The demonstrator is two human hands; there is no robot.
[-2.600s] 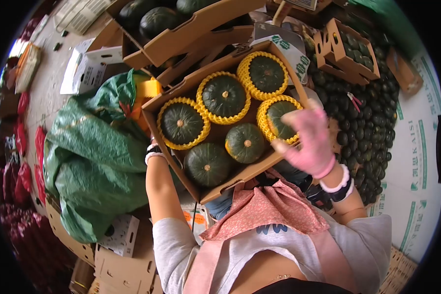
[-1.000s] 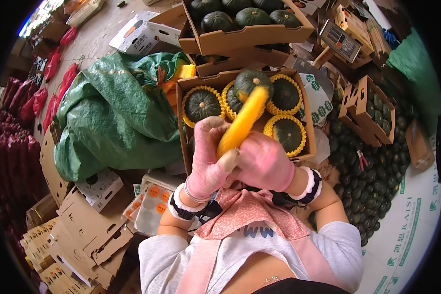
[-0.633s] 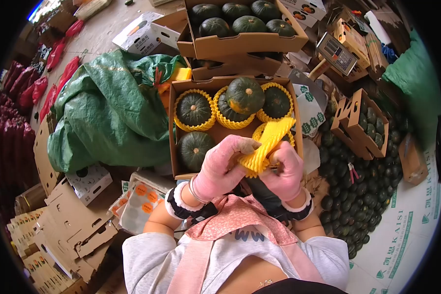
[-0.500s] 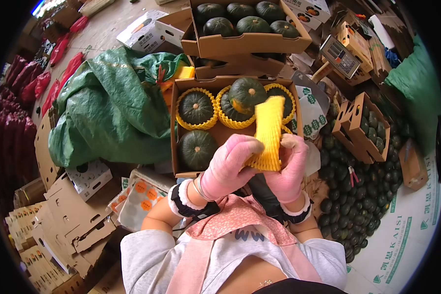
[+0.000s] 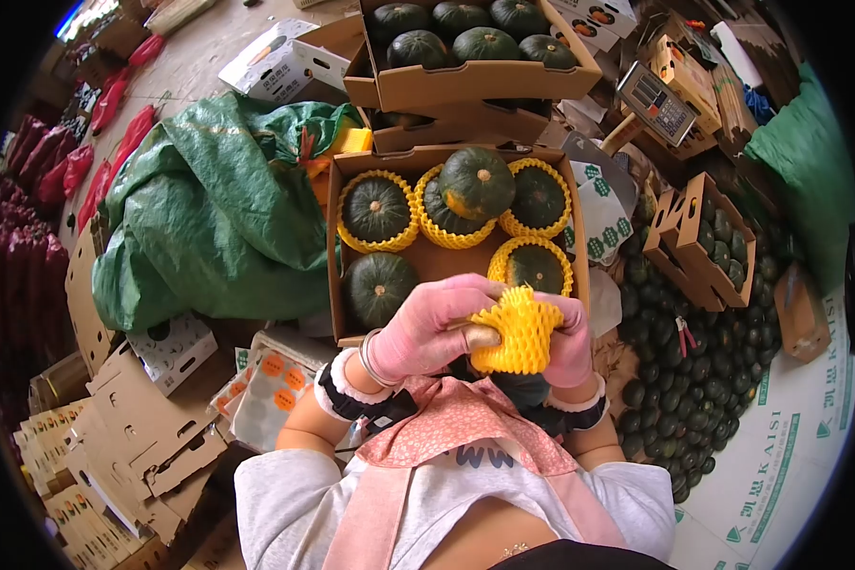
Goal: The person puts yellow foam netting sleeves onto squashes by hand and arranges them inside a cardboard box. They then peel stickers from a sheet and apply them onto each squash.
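Both of my hands wear pink gloves. My left hand (image 5: 427,332) grips a yellow foam net (image 5: 515,337) by its left side, and my right hand (image 5: 570,347) holds its right side. The net is partly folded over, in front of the lower edge of an open cardboard box (image 5: 456,155). Inside that box, several green pumpkins sit in yellow nets, one of them at the lower right (image 5: 534,268). A bare pumpkin (image 5: 477,184) rests on top of the netted one in the middle of the back row. Another bare pumpkin (image 5: 380,290) lies at the lower left.
Behind stands a stacked box of pumpkins (image 5: 484,84). A green sack (image 5: 209,218) bulges on the left, above flattened cardboard (image 5: 138,418). To the right are a scale (image 5: 657,103), a small carton of pumpkins (image 5: 698,242) and a large heap of small dark pumpkins (image 5: 674,399).
The bare pumpkin has gone from the box's lower middle onto a netted one. Both hands have taken hold of the yellow net, which was upright and long and is now lower and folded.
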